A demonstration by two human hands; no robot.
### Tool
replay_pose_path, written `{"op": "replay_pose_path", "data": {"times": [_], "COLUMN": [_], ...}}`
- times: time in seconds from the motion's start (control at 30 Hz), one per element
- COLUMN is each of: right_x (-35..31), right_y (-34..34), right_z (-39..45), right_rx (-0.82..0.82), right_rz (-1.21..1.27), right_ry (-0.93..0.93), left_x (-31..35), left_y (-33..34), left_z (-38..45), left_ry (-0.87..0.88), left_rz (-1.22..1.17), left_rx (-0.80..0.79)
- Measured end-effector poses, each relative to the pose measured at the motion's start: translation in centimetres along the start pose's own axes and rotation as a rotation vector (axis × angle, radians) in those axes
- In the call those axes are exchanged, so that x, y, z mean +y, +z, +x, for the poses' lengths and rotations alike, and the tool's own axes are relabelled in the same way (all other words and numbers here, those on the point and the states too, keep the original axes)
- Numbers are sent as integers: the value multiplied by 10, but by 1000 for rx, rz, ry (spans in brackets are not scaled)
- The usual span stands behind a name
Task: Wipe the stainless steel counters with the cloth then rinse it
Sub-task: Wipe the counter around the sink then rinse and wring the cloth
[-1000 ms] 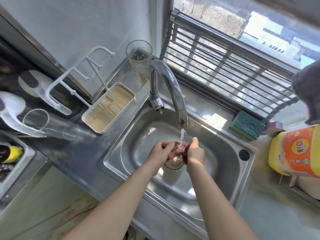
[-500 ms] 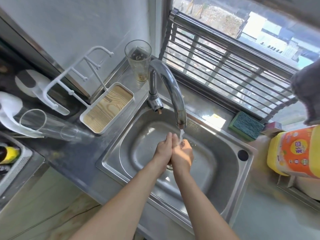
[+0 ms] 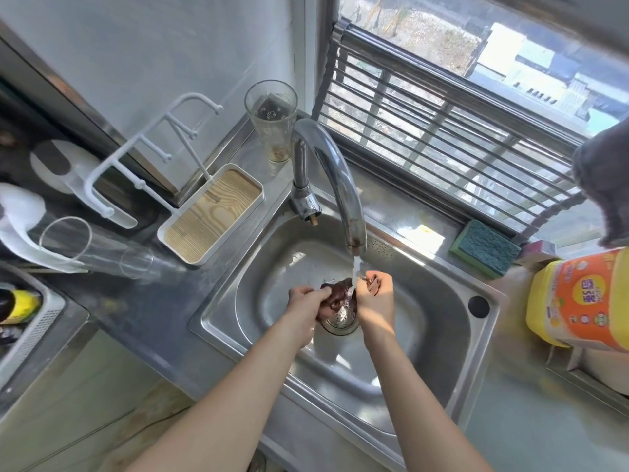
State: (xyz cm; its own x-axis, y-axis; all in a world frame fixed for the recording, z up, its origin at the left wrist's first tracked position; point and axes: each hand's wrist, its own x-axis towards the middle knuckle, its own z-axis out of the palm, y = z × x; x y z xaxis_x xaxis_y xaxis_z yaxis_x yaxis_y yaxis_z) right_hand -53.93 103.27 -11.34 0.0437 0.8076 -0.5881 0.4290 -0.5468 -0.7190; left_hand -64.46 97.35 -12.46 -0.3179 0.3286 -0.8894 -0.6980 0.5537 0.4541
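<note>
- The stainless steel desk [image 3: 218, 287] runs along under the window, with a sink [image 3: 439, 338] set into it.
- A faucet [image 3: 335, 178] stands at the sink's back rim.
- A tall drinking glass [image 3: 272, 124] stands upright in the back corner, near the faucet base.
- A white tray with a wood-grain inlay [image 3: 212, 214] lies left of the sink, bearing a white rack [image 3: 153, 155].
- A clear glass [image 3: 98, 248] lies on its side near the tray.
- A green sponge [image 3: 485, 248] rests on the ledge behind the sink.
- A yellow-and-orange bottle [image 3: 578, 301] stands to the right.
</note>
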Motion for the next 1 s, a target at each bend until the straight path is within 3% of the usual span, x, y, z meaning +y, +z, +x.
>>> {"op": "replay_pose_path", "data": {"times": [0.07, 0.13, 0.17, 0.23, 0.3, 0.37, 0.43, 0.47, 0.53, 0.6, 0.67, 0.77, 0.87, 0.93, 1.0], "right_x": [-2, -9, -13, -18, -15, -13, -7, -4, 2, 3, 4, 7, 20, 22, 18], "right_y": [-9, -20, -24, -25, -23, -22, -20, -17, -7, 0, 4, 7, 25, 35, 35], "right_z": [-4, -9, -9, -6, 1, 3, 2, 3, 4, 4, 2, -12, -34, -41, -36], "right_rx": [-218, -445, -486, -374, -200, -313, -461, -468, -324, -159, -80, 75, -5, -29, 73], "right_rz": [78, 79, 65, 66, 95, 203, 345, 395, 479, 561, 651, 437, 188, 15, -3], "right_ry": [-70, -91, -97, -109, 61, 415, 606, 605, 523, 398, 298, 156, 4, -29, 18], "left_x": [3, 3, 3, 1, -3, -2, 0, 0, 0, -1, -2, -5, -7, -6, -4], "left_y": [-6, -10, -11, -9, -6, -3, 1, 3, 6, 6, 4, 6, 13, 17, 20], "left_z": [-1, 0, -2, 0, 4, 0, -7, -7, -3, -1, -3, -5, -4, -3, -6], "left_ry": [-223, -310, -307, -209, -74, 16, 86, 128, 177, 99, -37, 17, 209, 300, 293], "left_rz": [-107, -159, -173, -198, -209, -251, -241, -191, -46, 44, 80, 145, 148, 239, 267], "left_rx": [-121, -214, -222, -145, -64, -131, -213, -208, -113, -36, -62, -45, 8, 16, -6]}}
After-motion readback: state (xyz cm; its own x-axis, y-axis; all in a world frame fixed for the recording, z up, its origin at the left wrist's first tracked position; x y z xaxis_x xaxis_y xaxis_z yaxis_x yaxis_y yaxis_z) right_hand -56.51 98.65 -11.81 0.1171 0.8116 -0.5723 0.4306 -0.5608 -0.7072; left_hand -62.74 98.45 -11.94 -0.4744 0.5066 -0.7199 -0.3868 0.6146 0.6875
